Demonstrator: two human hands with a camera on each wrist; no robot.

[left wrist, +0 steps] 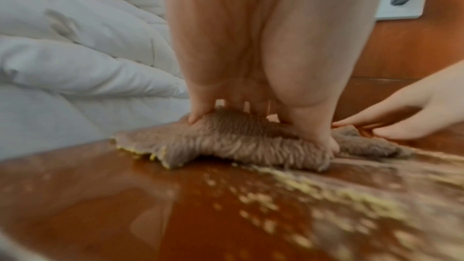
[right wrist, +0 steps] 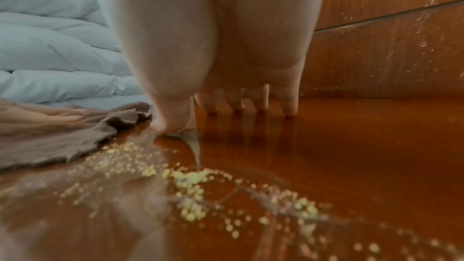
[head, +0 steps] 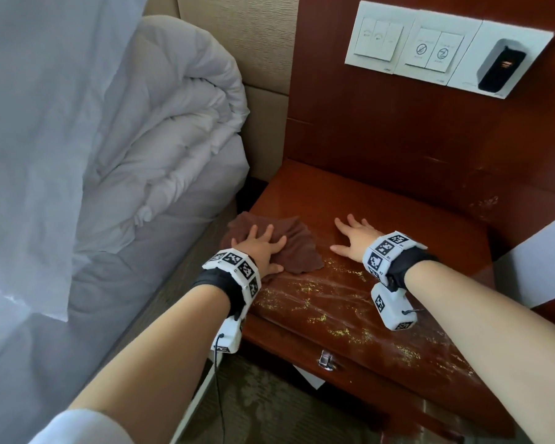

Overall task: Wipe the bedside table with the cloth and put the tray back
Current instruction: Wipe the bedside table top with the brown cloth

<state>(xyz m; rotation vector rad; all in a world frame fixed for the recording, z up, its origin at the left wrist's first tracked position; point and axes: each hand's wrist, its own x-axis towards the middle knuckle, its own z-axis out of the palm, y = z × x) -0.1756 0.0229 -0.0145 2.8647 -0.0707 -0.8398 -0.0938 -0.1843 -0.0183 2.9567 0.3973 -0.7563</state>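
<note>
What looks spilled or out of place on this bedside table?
Yellowish crumbs lie scattered in smeared streaks across the front of the bedside table, near the brown cloth. The wood panel behind is speckled too.

Brown fuzzy cloth (head: 297,243) – crumpled, at bedside table (head: 382,203) left edge, yellow crumbs (head: 343,331) strewn across glossy top

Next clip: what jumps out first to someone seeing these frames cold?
The yellow crumbs scattered over the near half of the red-brown bedside table. Next, the left hand pressed flat on a brown cloth at the table's left edge by the bed, and the right hand flat on bare wood beside it.
</note>
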